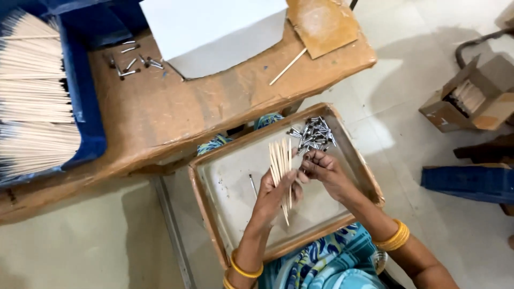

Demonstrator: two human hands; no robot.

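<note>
My left hand [274,194] grips a fanned bundle of thin wooden sticks [280,160] over a shallow wooden tray [225,176] on my lap. My right hand [321,170] pinches a small metal piece at the tip of one stick, fingers closed, right beside the bundle. A pile of small metal clips [315,134] lies in the tray's far right corner, just beyond my right hand. One loose metal piece [252,183] lies on the tray floor left of my left hand.
A low wooden bench [176,112] stands ahead with scattered metal clips [131,60], a single stick [287,67] and a white sheet [214,32]. A blue crate [83,101] of stacked sticks sits left. A cardboard box [471,96] of sticks stands on the floor right.
</note>
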